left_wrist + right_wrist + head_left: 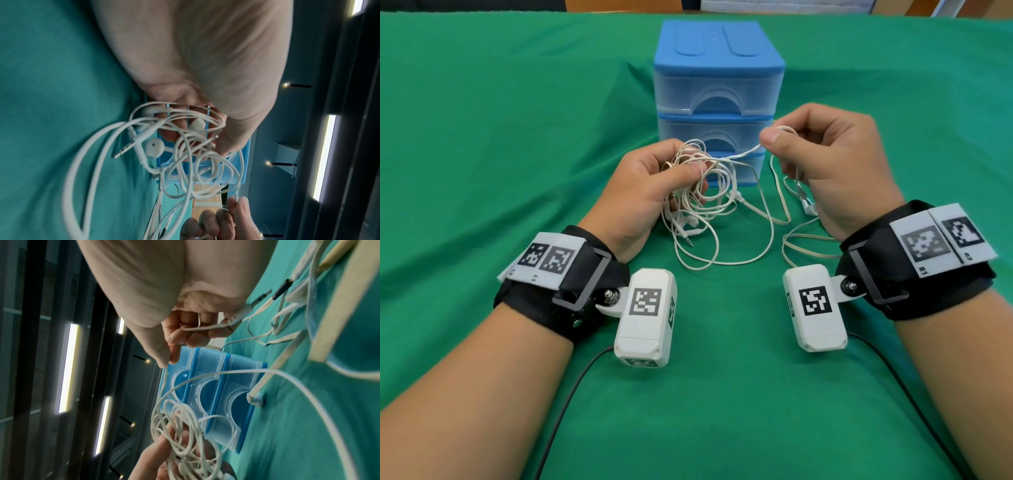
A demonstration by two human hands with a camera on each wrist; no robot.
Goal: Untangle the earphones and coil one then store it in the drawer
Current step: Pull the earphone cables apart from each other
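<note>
Forearms, foreground: both carry black straps with white camera pods [645, 317], cables trailing over the green counter [482, 137].

Cord loops [722, 253]: slack white loops and a jack plug [690, 242] lie on the cloth between the wrists.

Left hand [643, 192]: fingers and thumb curled round the tangle [702, 178], lifted just off the counter, apparently to anchor the knot.

Right hand [832, 161]: thumb and forefinger pinch one strand [743, 153] running taut from the tangle, likely drawing it free; lower fingers curl round further cord hanging to the cloth.

Earphones: still knotted, none coiled.

Drawers [717, 102]: blue three-tier unit just behind the hands, all drawers closed; storage not yet begun.
</note>
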